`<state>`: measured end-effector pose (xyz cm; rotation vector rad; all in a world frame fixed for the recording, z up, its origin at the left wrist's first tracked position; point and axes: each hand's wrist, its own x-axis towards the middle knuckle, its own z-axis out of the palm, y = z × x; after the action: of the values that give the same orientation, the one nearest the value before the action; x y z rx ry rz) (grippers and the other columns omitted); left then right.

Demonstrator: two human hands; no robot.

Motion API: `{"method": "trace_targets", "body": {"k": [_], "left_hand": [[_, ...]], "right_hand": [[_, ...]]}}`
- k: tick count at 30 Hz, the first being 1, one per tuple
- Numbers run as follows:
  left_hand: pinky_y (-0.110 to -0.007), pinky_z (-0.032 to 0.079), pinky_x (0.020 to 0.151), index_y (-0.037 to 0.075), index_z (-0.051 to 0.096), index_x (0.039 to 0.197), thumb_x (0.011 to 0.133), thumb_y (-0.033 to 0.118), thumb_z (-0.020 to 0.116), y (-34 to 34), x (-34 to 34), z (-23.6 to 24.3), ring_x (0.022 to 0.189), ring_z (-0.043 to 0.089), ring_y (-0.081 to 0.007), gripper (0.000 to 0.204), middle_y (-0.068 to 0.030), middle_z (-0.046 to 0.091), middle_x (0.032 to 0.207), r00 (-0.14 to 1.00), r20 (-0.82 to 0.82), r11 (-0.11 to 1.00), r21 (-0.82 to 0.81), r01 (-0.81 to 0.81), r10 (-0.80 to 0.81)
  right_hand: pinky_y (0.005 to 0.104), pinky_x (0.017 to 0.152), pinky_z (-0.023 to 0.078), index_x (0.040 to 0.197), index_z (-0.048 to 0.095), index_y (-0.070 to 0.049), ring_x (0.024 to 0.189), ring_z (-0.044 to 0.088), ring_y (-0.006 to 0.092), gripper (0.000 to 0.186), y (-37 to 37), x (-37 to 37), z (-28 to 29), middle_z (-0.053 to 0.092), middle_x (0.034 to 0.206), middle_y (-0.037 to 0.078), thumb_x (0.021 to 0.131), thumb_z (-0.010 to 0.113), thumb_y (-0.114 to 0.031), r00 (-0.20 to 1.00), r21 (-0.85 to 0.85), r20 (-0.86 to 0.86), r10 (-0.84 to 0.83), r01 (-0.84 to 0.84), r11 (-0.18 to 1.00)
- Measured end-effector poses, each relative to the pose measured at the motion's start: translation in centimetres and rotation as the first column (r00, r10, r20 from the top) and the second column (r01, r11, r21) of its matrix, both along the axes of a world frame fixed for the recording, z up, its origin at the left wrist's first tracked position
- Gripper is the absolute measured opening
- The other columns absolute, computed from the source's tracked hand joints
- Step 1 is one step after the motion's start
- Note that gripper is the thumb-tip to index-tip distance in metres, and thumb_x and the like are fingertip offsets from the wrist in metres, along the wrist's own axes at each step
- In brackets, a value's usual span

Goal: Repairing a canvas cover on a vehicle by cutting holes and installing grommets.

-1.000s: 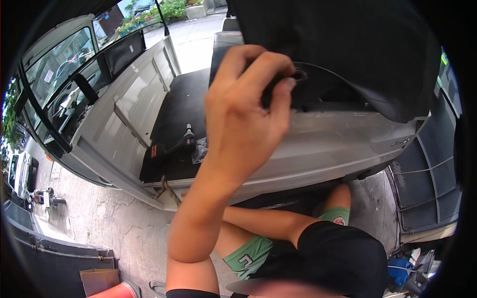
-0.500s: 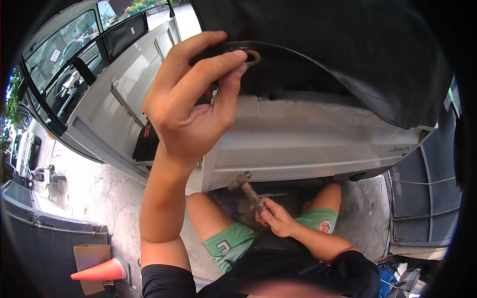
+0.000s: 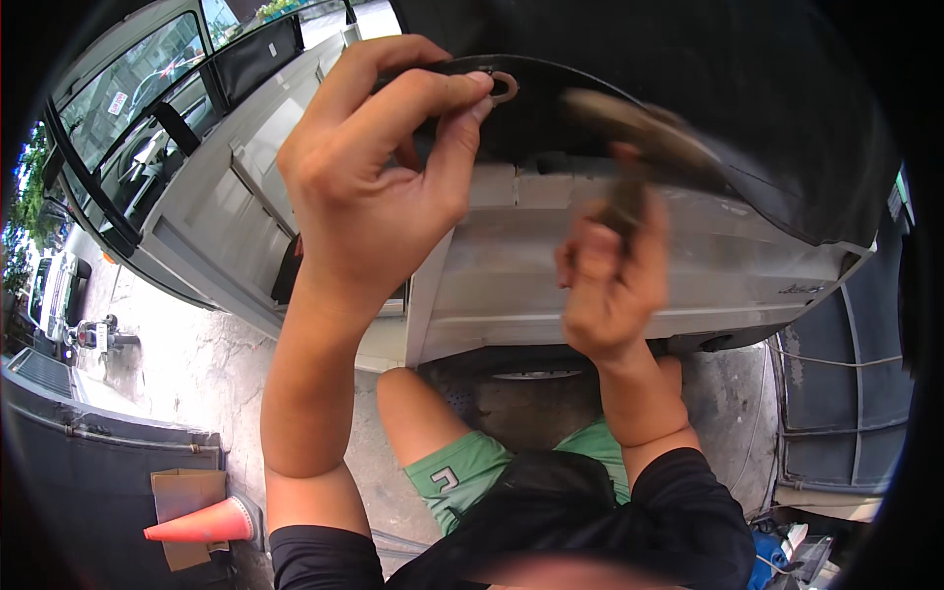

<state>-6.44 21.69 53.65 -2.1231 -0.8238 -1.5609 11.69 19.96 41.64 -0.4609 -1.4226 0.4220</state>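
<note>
High on the left, my left hand [image 3: 379, 177] is raised with thumb and index finger pinched on a small brownish ring [image 3: 512, 89]. The ring lies against the curved lower edge of a black cover sheet [image 3: 708, 59]; whether it is fixed to the sheet I cannot tell. My right hand [image 3: 615, 295] is wrapped around the handle of a hammer [image 3: 634, 120], held up in front of the cover to the right of the ring. Motion smears the hammer's head, and it looks apart from the ring.
Behind my hands runs the pale metal side panel [image 3: 551, 265] of a vehicle, its windscreen [image 3: 147, 74] at upper left. An orange traffic cone [image 3: 202, 521] and a cardboard piece [image 3: 187, 492] stand lower left. A dark metal gate [image 3: 846, 374] is at right.
My right hand has swung the hammer from low by my lap up to the height of the cover. The left hand keeps its pinch on the ring and sits slightly higher in view.
</note>
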Motion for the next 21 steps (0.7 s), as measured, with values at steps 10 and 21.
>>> {"method": "trace_targets", "body": {"k": [10, 21], "left_hand": [[-0.017, 0.047, 0.061, 0.002, 0.083, 0.099, 0.082, -0.008, 0.086, 0.2, -0.6, -0.1, 0.071, 0.061, -0.0042, 0.020, -0.0079, 0.076, 0.106, 1.000, 0.010, 1.000, -0.013, 0.014, -0.014], [-0.017, 0.049, 0.065, 0.001, 0.083, 0.101, 0.083, -0.007, 0.086, 0.7, -0.6, -0.2, 0.074, 0.062, -0.0042, 0.019, -0.0080, 0.077, 0.108, 0.997, 0.013, 0.997, -0.033, 0.076, -0.076]], "right_hand": [[0.0229, 0.054, 0.045, 0.157, 0.041, 0.005, 0.059, 0.049, 0.0065, 0.056, -0.2, -1.1, 1.1, 0.059, 0.083, 0.004, 0.114, 0.052, -0.028, 0.984, -0.052, 0.085, -0.158, 0.163, 0.985], [0.0251, 0.064, 0.052, 0.159, 0.038, 0.008, 0.068, 0.061, 0.0097, 0.058, -1.0, 1.2, 0.6, 0.070, 0.090, 0.008, 0.109, 0.061, -0.009, 0.868, 0.186, 0.223, -0.443, 0.408, 0.894]]}}
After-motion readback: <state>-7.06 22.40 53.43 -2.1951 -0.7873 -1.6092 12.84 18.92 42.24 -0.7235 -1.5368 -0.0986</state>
